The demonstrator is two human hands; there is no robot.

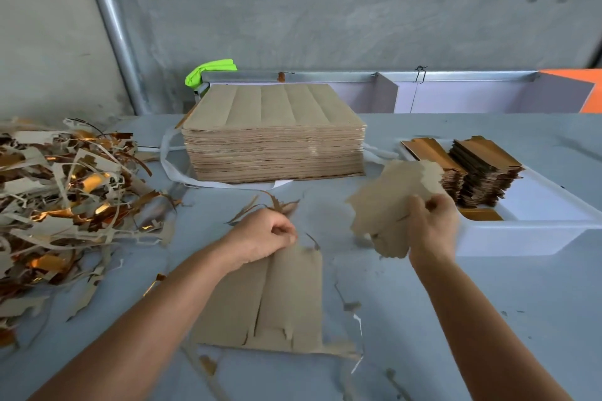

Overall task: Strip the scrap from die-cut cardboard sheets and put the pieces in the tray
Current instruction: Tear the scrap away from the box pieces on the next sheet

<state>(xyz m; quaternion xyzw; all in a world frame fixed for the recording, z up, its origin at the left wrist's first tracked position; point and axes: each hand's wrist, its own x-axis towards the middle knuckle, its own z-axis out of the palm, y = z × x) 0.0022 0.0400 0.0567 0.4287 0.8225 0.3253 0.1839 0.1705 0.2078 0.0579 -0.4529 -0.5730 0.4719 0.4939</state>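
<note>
— Cardboard status at the right grip (431,221)?
— Pinching a blurred die-cut piece (394,202), raised, just left of the white tray (534,231).
— Left grip (265,234)?
— Curled on scrap strips (277,205), knuckles on the flat sheet (270,303) lying on the surface (456,303).
</note>
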